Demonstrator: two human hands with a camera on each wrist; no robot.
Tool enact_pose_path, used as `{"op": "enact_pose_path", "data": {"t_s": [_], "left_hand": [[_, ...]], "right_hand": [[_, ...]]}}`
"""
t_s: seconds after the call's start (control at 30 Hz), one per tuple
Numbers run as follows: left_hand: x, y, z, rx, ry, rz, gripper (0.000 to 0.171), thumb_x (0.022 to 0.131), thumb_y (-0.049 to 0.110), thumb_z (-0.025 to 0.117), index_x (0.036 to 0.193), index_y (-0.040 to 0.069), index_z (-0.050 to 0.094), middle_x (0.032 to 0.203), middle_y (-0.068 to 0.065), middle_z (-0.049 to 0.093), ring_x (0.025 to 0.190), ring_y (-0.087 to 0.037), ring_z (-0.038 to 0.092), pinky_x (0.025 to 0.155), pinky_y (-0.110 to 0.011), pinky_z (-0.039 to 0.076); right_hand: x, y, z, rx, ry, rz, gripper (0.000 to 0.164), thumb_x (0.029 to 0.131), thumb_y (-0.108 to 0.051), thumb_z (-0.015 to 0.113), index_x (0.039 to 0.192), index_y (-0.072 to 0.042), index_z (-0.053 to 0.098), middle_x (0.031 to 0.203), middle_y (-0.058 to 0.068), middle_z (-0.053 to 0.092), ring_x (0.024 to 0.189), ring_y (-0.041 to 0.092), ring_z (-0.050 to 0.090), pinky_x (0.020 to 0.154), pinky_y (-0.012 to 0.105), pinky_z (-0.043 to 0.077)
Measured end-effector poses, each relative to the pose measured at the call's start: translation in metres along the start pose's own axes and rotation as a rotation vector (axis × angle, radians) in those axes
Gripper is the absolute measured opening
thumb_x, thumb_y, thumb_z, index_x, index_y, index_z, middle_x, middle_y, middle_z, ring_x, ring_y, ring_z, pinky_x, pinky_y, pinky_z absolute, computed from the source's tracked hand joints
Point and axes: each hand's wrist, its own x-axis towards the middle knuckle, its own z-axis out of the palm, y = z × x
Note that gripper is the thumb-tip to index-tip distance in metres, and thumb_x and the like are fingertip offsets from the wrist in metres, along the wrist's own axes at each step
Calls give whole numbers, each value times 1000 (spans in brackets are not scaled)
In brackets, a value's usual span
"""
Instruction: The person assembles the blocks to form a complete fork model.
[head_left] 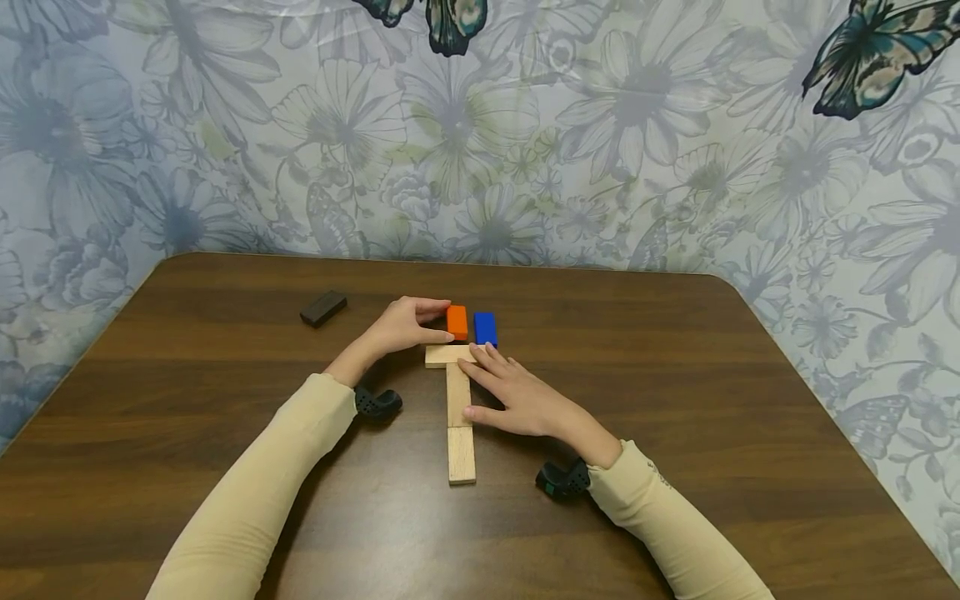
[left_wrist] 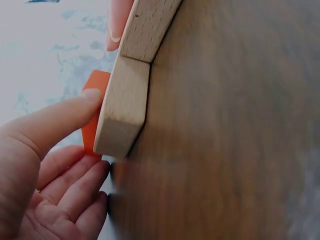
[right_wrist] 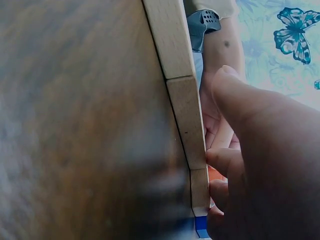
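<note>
My left hand (head_left: 407,325) pinches an orange wooden block (head_left: 457,322) between thumb and fingers, thumb at its near end. In the left wrist view the thumb lies against the orange block (left_wrist: 90,134). Just right of it lies a blue block (head_left: 485,327). A plain block (head_left: 441,357) lies crosswise right in front of these two. From its middle, two more plain blocks, one nearer the crosswise piece (head_left: 458,392) and one nearer me (head_left: 462,457), run end to end toward me. My right hand (head_left: 528,400) rests its fingertips on the plain blocks, fingers fairly straight.
A dark brown block (head_left: 323,309) lies apart at the back left of the wooden table (head_left: 225,467). Behind the table's far edge stands a wall (head_left: 495,167) with a flower and butterfly pattern. Black straps with camera mounts sit on both wrists.
</note>
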Motion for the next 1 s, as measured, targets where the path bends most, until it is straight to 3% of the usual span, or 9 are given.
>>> {"op": "enact_pose_path", "data": {"t_s": [0.2,0.5,0.73,1.0], "left_hand": [[2,2,3,77,4,10,65,82,15,75,136,-3,45,136,-19,45,122,-28,46,97,-37,39],[0,0,1,88,7,70,57,90,21,65,136,-6,44,137,-20,43,125,-31,42,99,-42,37],[5,-1,2,170,4,60,53,92,19,63,136,-5,45,137,-20,43,126,-33,40,102,-43,33],[6,-1,6,198,21,54,51,91,20,65,133,-3,49,134,-20,47,125,-35,41,102,-45,32]], "right_hand": [[1,1,0,-7,5,4,71,95,-55,42,151,-17,20,155,7,4,140,25,0,109,48,9],[2,2,2,-20,15,-13,72,94,-56,41,151,-18,20,155,9,6,140,26,0,108,51,10],[4,5,4,-29,13,-4,73,94,-58,39,151,-19,18,155,7,5,140,25,-1,108,51,9],[5,5,3,-32,14,-3,72,94,-57,40,151,-19,20,155,7,6,140,26,-1,108,51,10]]}}
